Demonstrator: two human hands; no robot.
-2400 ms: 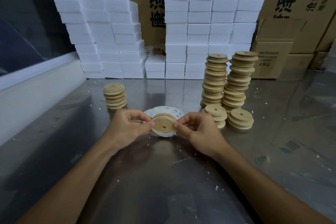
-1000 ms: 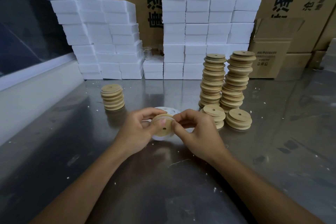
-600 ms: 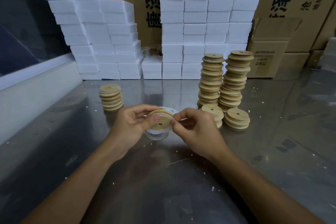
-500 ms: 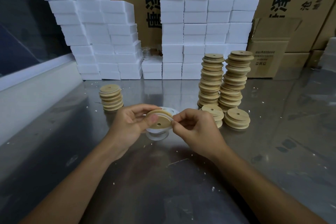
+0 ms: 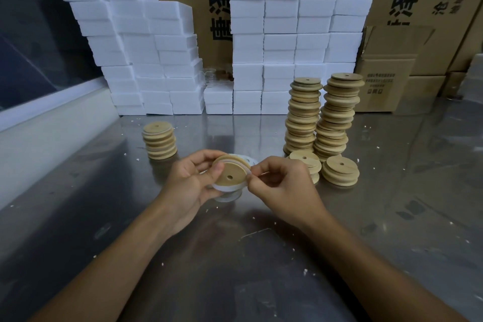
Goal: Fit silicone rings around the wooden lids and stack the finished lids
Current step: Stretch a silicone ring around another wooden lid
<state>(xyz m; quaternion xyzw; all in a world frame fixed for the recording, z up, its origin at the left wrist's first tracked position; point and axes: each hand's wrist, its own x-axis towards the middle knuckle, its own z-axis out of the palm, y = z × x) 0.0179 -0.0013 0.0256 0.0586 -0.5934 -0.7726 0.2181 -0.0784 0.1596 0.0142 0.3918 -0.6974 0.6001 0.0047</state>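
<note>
My left hand [image 5: 190,185] grips a round wooden lid [image 5: 231,172] with a centre hole, tilted toward me above the steel table. A white silicone ring [image 5: 230,187] runs round the lid's lower edge. My right hand [image 5: 282,183] pinches the ring at the lid's right rim. Under the lid lies a small pile of loose white rings [image 5: 227,197], mostly hidden. A short stack of ringed lids [image 5: 159,140] stands at the left. Two tall stacks of bare lids [image 5: 303,115] [image 5: 338,115] and two low stacks [image 5: 307,163] [image 5: 339,171] stand at the right.
White foam blocks [image 5: 295,34] are piled in walls along the back of the steel table [image 5: 235,256]. Cardboard boxes [image 5: 386,83] stand behind and to the right. A white ledge [image 5: 47,123] borders the table's left side. Small white crumbs dot the tabletop.
The lid has been lifted off the ring pile and tilted toward me. The ring, first stretched wide around it, now sits close against its rim, and both hands have closed in on it.
</note>
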